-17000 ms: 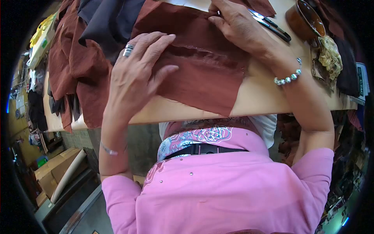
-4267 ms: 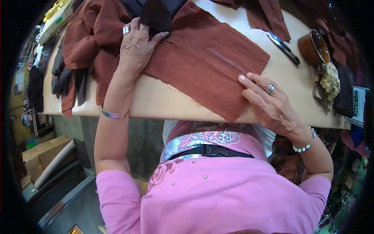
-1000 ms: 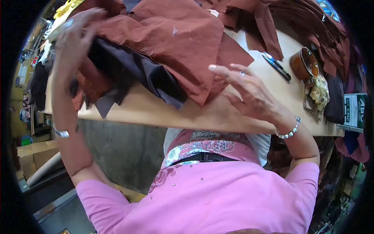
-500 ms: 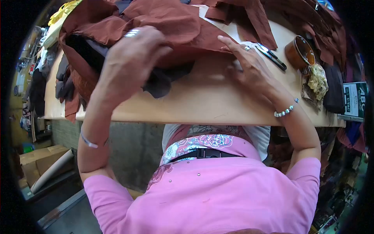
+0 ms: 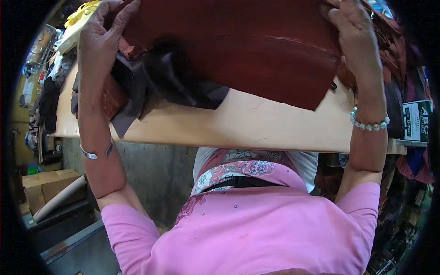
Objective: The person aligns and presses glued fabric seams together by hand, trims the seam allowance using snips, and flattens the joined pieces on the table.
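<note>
A wide reddish-brown piece that looks like leather [image 5: 266,59] is held up above the table, its glossy, creased face toward me. My left hand [image 5: 103,39] is closed on its upper left edge, thumb in front. On the far right, my right hand [image 5: 354,36] pinches the upper right edge; some of its fingers are hidden behind the piece. The lower edge of the piece hangs over the tan tabletop [image 5: 256,123]. Beneath its left part lie dark, crumpled pieces [image 5: 183,87] and a brown scrap [image 5: 113,98].
Heaped brown material [image 5: 389,41] lies at the right, beside a mostly hidden brown bowl [image 5: 346,75]. A green-and-white box marked ABC [image 5: 416,120] stands at the right edge. Yellow material [image 5: 82,13] is at the back left. On the floor sits a cardboard box [image 5: 48,185] with a pale roll [image 5: 59,201].
Both hands have moved apart and away from me, toward the far edge of the view. The reddish-brown piece is now lifted and spread between them, covering the pens.
</note>
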